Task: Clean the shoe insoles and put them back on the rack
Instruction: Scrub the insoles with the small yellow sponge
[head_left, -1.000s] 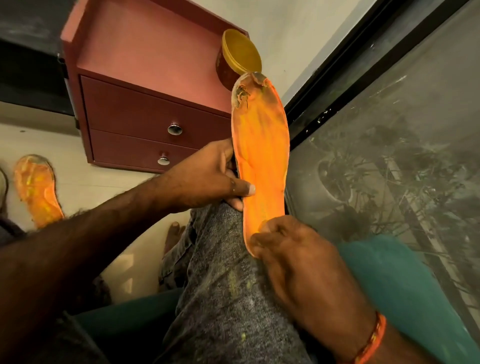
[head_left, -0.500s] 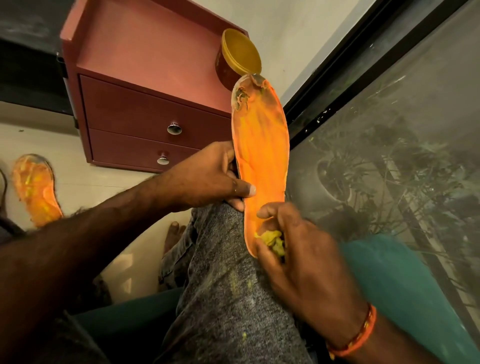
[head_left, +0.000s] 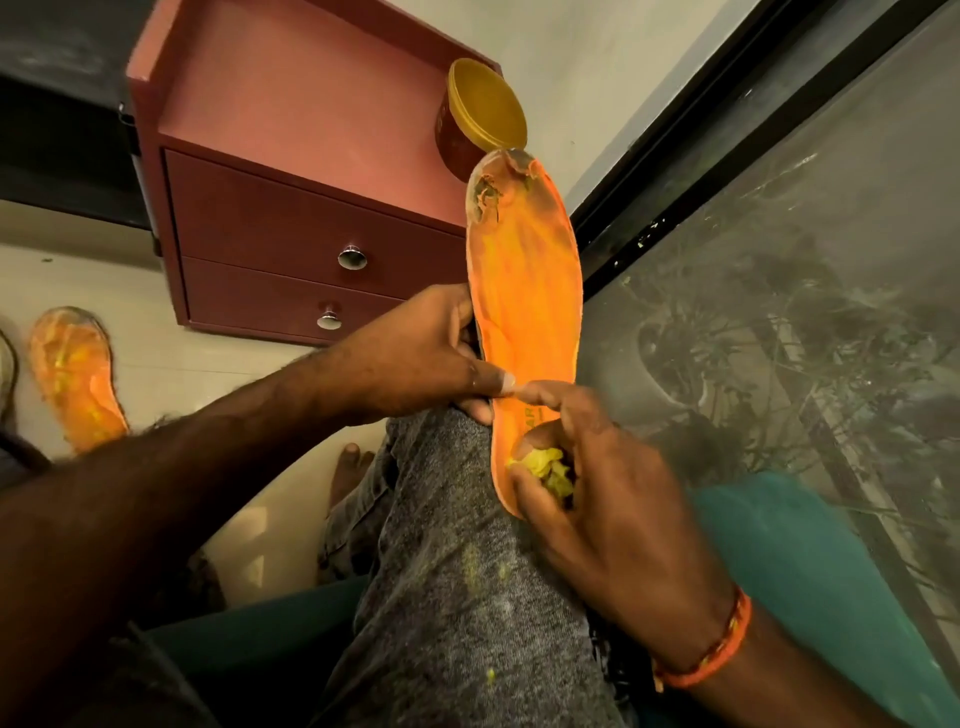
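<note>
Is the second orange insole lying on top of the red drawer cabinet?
No, the second insole lies on the pale floor left of the drawer cabinet, whose top holds only a gold-lidded jar.

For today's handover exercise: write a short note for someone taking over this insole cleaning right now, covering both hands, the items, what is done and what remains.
Left hand: grips the upright orange insole at its left edge, propped on the knee.
Right hand: holds a yellow wad against the insole's heel end.
Second insole: lies on the floor at left, yellow-smeared.
Done: cannot tell; the held insole's toe end looks worn and dirty.
Left: finish wiping both insoles, then rack them. No rack is plainly visible.
</note>
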